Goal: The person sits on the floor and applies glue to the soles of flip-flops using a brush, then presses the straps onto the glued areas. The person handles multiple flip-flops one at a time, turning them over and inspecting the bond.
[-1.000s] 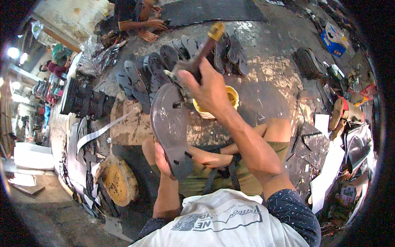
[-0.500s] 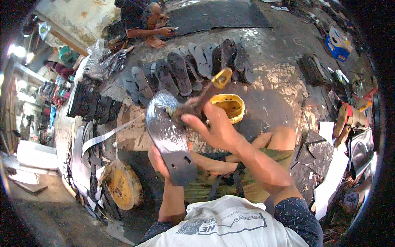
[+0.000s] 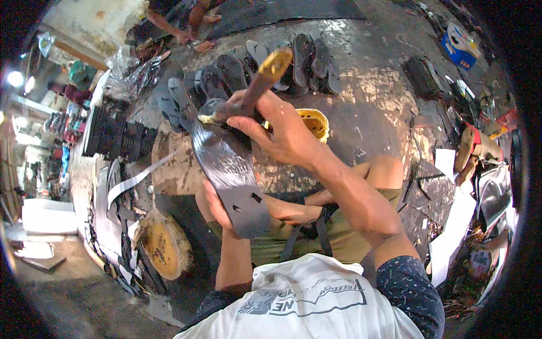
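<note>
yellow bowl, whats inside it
The yellow bowl shows a yellowish, smeared inner wall on its right. The right hand holding the brush covers its left part, so its contents cannot be seen.

Bare floor right; sole row, yellow pot ahead.

Glossy wet sheen on the dark rubbery sole, a wooden-handled brush at twelve o'clock, rough stained floor beyond.
</note>
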The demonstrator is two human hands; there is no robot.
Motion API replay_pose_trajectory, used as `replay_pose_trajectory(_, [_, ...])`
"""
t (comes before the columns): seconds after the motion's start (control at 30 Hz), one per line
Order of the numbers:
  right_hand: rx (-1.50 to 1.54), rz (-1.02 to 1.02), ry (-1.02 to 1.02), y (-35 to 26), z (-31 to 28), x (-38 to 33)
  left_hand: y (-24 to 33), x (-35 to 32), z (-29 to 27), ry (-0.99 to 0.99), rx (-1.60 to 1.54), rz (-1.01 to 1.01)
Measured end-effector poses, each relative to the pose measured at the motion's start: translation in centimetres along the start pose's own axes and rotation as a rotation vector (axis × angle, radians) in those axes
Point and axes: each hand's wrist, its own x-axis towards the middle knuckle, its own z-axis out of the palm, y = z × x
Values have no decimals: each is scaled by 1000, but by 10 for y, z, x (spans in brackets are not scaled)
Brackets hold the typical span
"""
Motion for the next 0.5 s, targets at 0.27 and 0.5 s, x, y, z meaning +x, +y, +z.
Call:
replay_pose_trajectory(0.27, [218,67,-366,-3,8,-66,2,21,-1,53,-56,70])
replay_pose_trajectory(0.5, [265,289,-450,-35,1,-120,23,57,-28,-132,-179,-134])
